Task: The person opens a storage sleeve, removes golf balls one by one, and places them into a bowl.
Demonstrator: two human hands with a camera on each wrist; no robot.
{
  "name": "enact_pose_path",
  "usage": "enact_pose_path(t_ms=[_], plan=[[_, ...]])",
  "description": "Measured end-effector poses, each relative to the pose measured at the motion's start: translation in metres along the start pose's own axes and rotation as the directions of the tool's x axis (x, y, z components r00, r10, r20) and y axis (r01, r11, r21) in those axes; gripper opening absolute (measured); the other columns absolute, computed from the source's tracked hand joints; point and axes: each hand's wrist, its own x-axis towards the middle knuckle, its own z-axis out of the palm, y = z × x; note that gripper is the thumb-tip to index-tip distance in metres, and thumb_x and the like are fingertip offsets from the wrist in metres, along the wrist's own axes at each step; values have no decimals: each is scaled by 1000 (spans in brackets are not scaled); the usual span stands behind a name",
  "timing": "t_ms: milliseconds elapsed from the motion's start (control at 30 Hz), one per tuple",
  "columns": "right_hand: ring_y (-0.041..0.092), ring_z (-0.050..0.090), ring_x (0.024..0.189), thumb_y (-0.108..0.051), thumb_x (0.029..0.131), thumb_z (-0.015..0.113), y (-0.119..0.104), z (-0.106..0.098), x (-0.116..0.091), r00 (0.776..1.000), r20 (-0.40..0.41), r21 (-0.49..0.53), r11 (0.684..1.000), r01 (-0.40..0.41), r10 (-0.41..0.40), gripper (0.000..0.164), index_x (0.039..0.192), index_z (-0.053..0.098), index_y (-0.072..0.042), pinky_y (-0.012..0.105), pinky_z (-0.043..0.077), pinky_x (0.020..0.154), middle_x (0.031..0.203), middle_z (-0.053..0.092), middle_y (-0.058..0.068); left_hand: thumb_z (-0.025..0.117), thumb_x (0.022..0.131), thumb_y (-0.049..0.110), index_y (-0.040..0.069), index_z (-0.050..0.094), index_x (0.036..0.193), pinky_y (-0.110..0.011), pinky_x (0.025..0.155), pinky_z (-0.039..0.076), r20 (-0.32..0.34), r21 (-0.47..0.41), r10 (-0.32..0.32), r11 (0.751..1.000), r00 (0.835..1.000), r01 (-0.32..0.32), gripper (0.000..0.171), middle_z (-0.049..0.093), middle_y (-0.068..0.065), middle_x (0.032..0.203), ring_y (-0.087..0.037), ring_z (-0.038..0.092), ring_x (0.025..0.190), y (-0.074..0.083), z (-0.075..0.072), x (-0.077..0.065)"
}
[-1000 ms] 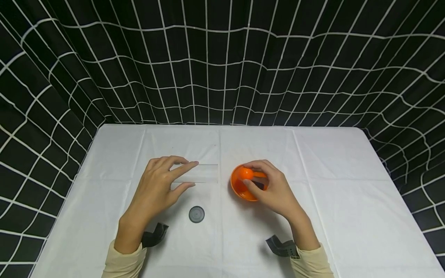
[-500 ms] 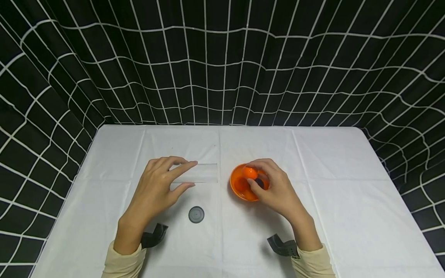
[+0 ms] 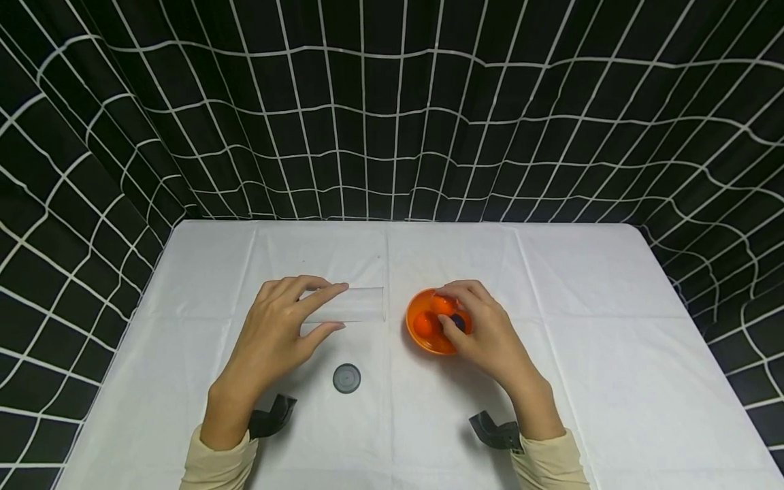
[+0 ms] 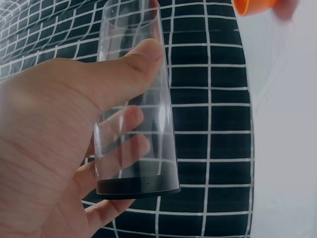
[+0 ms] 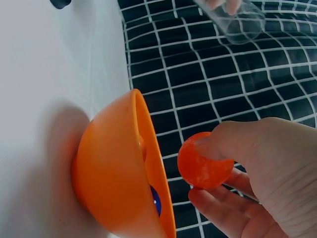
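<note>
My left hand [image 3: 278,330] holds a clear tube [image 3: 361,304] lying sideways in the head view, thumb and fingers on opposite sides. A black cap [image 4: 138,186] covers one end of the tube in the left wrist view; its other end shows no cap. Thumb and fingers of my right hand [image 3: 486,333] pinch an orange ball [image 5: 198,166] at the mouth of an orange bowl [image 5: 109,163]. Inside the bowl lie another orange ball [image 3: 424,324] and a dark blue ball [image 3: 458,322], the latter partly hidden by the right hand.
A round grey lid [image 3: 346,378] lies flat on the white-covered table [image 3: 392,435], between the forearms. Black cloth with a white grid [image 3: 392,122] rises behind the table and at both sides. Each wrist carries a black mount [image 3: 496,433].
The pinched orange ball has shifted slightly right over the bowl with my right hand. The other orange ball in the bowl now shows plainly at its left side. My left hand stays in place.
</note>
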Motion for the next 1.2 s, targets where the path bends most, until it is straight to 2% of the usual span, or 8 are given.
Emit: enact_pose_path(t_ms=[133, 400, 633, 967, 1200], plan=[[14, 61, 116, -15, 92, 73, 3, 1, 0, 1000, 0, -18, 1000, 14, -14, 32, 123, 66, -17, 39, 53, 101, 123, 61, -4, 81, 85, 34, 29, 68, 130, -42, 101, 44, -2, 1, -1, 1000, 1000, 1, 47, 68, 2, 119, -23, 63, 115, 0, 0, 0], [22, 62, 118, -15, 93, 70, 6, 0, 1, 1000, -5, -23, 1000, -8, 8, 33, 126, 66, -14, 42, 51, 101, 125, 64, 3, 81, 85, 34, 29, 67, 131, -41, 101, 44, 1, 1, -1, 1000, 1000, 1, 48, 68, 2, 119, -23, 63, 115, -1, 0, 0], [22, 62, 118, -16, 94, 69, 5, -1, 1, 1000, 7, 0, 1000, -15, 15, 32, 126, 66, -15, 42, 51, 101, 124, 64, 2, 80, 86, 36, 30, 65, 132, -41, 97, 46, 22, -19, -45, 999, 999, 45, 49, 68, 3, 121, -21, 62, 117, 0, -1, 0], [17, 61, 120, -18, 95, 68, 2, -3, 0, 1000, 14, 34, 999, -17, 17, 30, 123, 64, -26, 36, 49, 103, 124, 64, -2, 79, 86, 37, 31, 64, 132, -42, 107, 47, 33, -29, -67, 997, 997, 68, 49, 67, 5, 120, -21, 63, 117, -1, -1, 0], [14, 60, 122, -21, 96, 67, -2, -6, -1, 999, 21, 58, 998, -27, 26, 29, 123, 64, -29, 36, 48, 105, 124, 63, -9, 80, 86, 37, 31, 64, 132, -39, 99, 52, 32, -48, -72, 996, 997, 73, 49, 68, 7, 119, -19, 65, 114, -1, -1, 0]])
